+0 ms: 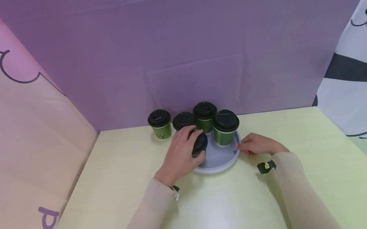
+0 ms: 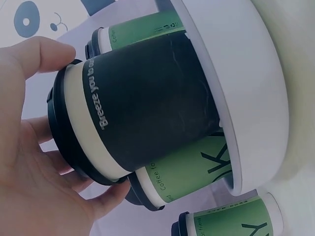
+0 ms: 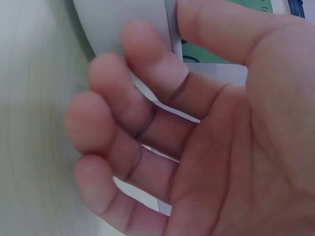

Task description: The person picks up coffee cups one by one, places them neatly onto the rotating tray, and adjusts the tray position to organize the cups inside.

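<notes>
My left hand [image 1: 181,153] grips a black paper cup [image 1: 200,144] with a black lid at the left side of a round pale grey tray [image 1: 220,159]. In the left wrist view the black cup [image 2: 147,103] lies between thumb and fingers of the left hand [image 2: 29,187], tilted over the tray rim [image 2: 246,73]. Two green cups with black lids [image 1: 226,128] [image 1: 205,117] stand at the back of the tray. My right hand [image 1: 254,145] pinches the tray's right rim; the right wrist view shows its curled fingers [image 3: 147,123] against the tray edge [image 3: 123,24].
Another green cup [image 1: 160,125] stands on the pale yellow table [image 1: 229,204] left of the tray, and one [image 1: 184,120] behind my left hand. A purple cloth wall closes the back; printed cloth hangs at both sides.
</notes>
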Demonstrator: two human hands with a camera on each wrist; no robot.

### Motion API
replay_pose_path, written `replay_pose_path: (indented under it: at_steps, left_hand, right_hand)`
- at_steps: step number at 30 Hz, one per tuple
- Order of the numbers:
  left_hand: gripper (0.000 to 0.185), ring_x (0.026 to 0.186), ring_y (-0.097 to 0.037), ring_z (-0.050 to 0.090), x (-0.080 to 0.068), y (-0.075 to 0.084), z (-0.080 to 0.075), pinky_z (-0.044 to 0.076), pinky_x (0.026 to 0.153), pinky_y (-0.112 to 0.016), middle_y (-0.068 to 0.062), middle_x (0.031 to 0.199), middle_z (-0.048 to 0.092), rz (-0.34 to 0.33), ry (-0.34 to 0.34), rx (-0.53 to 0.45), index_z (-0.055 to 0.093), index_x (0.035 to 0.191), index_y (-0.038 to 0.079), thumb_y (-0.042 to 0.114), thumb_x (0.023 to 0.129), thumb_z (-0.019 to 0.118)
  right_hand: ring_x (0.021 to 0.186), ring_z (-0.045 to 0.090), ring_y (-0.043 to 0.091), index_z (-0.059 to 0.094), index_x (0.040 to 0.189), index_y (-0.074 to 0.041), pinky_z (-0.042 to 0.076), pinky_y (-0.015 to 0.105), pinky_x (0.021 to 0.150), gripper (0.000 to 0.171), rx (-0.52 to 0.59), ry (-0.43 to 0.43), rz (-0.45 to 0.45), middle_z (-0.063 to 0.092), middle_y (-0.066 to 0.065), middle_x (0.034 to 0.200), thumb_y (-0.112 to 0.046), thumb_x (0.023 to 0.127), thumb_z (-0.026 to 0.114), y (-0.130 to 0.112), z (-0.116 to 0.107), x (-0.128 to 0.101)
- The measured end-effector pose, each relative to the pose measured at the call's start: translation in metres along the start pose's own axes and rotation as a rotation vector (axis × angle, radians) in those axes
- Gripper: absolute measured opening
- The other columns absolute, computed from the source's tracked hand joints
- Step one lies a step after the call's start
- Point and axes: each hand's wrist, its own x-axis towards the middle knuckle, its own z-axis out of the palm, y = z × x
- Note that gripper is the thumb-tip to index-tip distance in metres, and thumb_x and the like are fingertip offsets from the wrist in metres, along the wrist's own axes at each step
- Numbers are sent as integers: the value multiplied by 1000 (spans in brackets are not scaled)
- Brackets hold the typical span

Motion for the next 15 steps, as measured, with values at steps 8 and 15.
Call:
replay_pose_path:
  at_steps: [8,15]
  left_hand:
    - [58,149,-29,37,0,-4,0,29,125,-50,-10,157,43,-7,1,-26,56,144,16,31,90,69]
    - [54,149,-28,37,0,-4,-1,28,125,-49,-9,157,43,-17,1,-31,57,142,17,33,92,70]
  right_hand:
    - [54,40,16,56,75,13,36,27,58,55,7,-33,-42,44,0,57,-34,104,57,-2,1,-2]
    - [58,47,15,56,73,2,42,28,60,49,-4,31,-34,50,0,63,-33,108,51,2,-1,-1]
